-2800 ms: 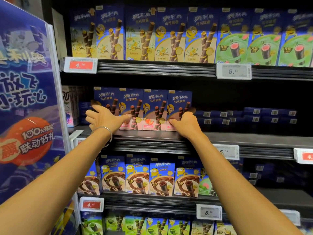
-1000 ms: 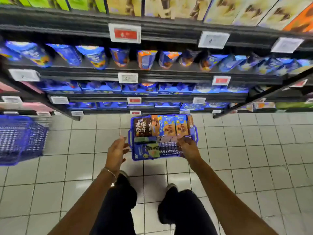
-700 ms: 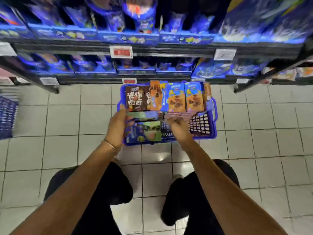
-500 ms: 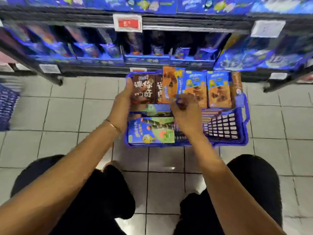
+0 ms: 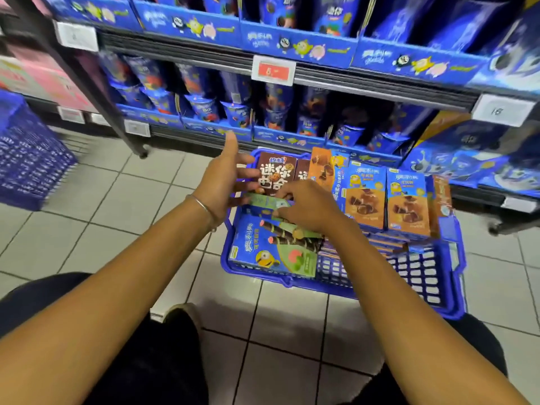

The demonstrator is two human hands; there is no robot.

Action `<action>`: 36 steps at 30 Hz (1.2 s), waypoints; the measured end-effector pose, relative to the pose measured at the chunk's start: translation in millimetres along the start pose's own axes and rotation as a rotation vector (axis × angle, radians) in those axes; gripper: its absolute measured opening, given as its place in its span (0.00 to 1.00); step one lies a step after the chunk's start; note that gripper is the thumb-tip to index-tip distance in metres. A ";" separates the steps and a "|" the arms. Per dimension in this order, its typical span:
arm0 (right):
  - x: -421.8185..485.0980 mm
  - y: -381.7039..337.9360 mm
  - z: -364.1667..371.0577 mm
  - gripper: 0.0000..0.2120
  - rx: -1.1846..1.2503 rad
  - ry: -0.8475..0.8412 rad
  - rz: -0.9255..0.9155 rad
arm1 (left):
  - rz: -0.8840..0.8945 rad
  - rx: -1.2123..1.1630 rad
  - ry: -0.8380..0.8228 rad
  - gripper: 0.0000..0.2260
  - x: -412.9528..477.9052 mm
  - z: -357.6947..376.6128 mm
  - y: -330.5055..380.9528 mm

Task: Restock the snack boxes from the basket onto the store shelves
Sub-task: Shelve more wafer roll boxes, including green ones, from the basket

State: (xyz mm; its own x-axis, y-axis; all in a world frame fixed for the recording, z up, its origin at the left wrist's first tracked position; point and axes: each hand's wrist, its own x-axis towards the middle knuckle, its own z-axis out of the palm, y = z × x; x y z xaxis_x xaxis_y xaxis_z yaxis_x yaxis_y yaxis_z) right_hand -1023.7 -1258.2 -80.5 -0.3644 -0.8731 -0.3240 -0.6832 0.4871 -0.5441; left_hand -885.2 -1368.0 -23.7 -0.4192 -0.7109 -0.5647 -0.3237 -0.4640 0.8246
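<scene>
A blue plastic basket [image 5: 344, 290] stands on the tiled floor in front of the bottom shelves. Upright at its back are brown boxes [image 5: 276, 173] and several blue-and-orange snack boxes [image 5: 409, 200]. A blue-and-green wafer-roll box [image 5: 271, 249] lies flat at its front left. Behind that one, a second green box [image 5: 263, 201] lies partly hidden under my hands. My right hand [image 5: 306, 206] reaches into the basket, its fingers curled on that hidden green box. My left hand [image 5: 225, 179] hovers over the basket's left rim with thumb up and fingers spread, their tips at the box's left end.
Low shelves [image 5: 350, 83] full of blue snack cups and cartons run behind the basket, with price tags [image 5: 273, 71] on their edges. A second blue basket [image 5: 26, 159] stands at the left. My knees in black trousers and a shoe [image 5: 181, 314] are below.
My hands left the boxes on the upper shelf. The view dropped to the floor basket and closed in on it. Both hands came down into the basket, the right onto a green box.
</scene>
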 end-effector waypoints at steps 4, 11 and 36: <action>-5.7 -2.9 -10.4 0.12 0.190 0.135 -0.080 | -0.003 -0.037 0.031 0.26 -3.0 -2.7 5.2; -22.7 -7.8 -47.3 0.10 0.611 0.337 0.012 | 0.141 -0.087 0.236 0.18 -14.2 -10.6 7.0; -56.9 -20.5 -36.3 0.08 1.035 0.406 -0.185 | 0.224 -0.298 -0.160 0.11 -32.1 25.7 1.1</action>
State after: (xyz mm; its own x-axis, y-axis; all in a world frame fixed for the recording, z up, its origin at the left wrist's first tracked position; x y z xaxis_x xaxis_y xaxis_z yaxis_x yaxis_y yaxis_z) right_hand -1011.9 -1219.4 -22.8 -0.6196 -0.7849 0.0009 0.0371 -0.0304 -0.9988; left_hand -893.9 -1332.1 -5.6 -0.5856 -0.7318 -0.3486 0.0413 -0.4565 0.8888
